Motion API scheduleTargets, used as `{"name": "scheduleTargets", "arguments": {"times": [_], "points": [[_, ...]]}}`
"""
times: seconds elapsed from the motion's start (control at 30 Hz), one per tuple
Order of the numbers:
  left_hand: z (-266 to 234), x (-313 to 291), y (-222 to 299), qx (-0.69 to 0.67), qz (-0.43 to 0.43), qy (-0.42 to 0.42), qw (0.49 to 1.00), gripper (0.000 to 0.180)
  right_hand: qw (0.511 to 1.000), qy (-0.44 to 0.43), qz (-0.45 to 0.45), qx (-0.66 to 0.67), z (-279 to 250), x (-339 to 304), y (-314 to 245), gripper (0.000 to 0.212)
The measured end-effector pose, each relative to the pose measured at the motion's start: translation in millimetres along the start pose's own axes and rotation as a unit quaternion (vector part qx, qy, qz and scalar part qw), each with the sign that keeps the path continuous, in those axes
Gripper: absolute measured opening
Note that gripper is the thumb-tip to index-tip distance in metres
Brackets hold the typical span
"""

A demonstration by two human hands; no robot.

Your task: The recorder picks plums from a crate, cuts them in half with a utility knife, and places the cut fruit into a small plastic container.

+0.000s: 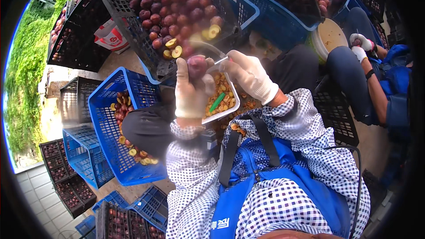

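My left hand (189,92), in a white knitted glove, is closed round a dark red plum (197,67). My right hand (253,76), gloved the same way, grips a small metal-bladed tool (220,60) whose blade points toward the plum. Most of the tool's handle is hidden by my fingers. Beneath both hands sits a white tray (237,102) of yellow-brown plum pits and scraps, with a green-handled tool (217,102) lying on them. Just beyond my left hand, cut plum halves (176,52) rest by whole plums (172,6) in a tilted black crate (116,6).
At my left, a blue crate (99,106) holds cut plums. More crates (88,148) stack behind it. To the right a co-worker in gloves (361,53) holds a plum near a pale bucket (330,39). Another blue crate (279,22) stands ahead. A black cable (359,177) hangs along my right arm.
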State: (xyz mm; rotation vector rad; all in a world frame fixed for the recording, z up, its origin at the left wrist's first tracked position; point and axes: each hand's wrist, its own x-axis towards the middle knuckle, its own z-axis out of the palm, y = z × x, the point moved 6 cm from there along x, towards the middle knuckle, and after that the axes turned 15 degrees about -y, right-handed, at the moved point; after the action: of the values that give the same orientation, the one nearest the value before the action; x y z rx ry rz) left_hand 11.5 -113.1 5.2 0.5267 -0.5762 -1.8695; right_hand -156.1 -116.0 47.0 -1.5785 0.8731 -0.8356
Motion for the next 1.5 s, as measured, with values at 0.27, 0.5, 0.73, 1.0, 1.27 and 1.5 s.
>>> {"name": "scheduleTargets", "arguments": {"times": [0.27, 0.5, 0.73, 1.0, 1.27, 1.5], "points": [[-1, -38, -33, 0.092, 0.027, 0.101, 0.990, 0.050, 0.979, -0.033, -0.051, -0.194, 46, -22, -14, 0.025], [-15, -69, -113, -0.027, -0.050, 0.289, 0.956, 0.035, 0.928, 0.007, 0.052, -0.369, 61, -68, 38, 0.025], [-38, -73, -109, 0.142, 0.063, 0.261, 0.953, 0.036, 0.950, -0.048, 0.142, -0.273, 67, -64, 64, 0.031], [-43, -70, -104, 0.023, 0.023, 0.252, 0.967, 0.031, 0.940, -0.102, 0.112, -0.307, 69, -57, 54, 0.022], [-37, -73, -83, 0.068, 0.098, 0.218, 0.969, 0.035, 0.938, -0.130, 0.048, -0.319, 79, -48, 57, 0.018], [-28, -69, -48, -0.116, 0.082, -0.012, 0.990, 0.054, 0.983, -0.107, 0.125, 0.082, 48, -50, 6, 0.027]]}}
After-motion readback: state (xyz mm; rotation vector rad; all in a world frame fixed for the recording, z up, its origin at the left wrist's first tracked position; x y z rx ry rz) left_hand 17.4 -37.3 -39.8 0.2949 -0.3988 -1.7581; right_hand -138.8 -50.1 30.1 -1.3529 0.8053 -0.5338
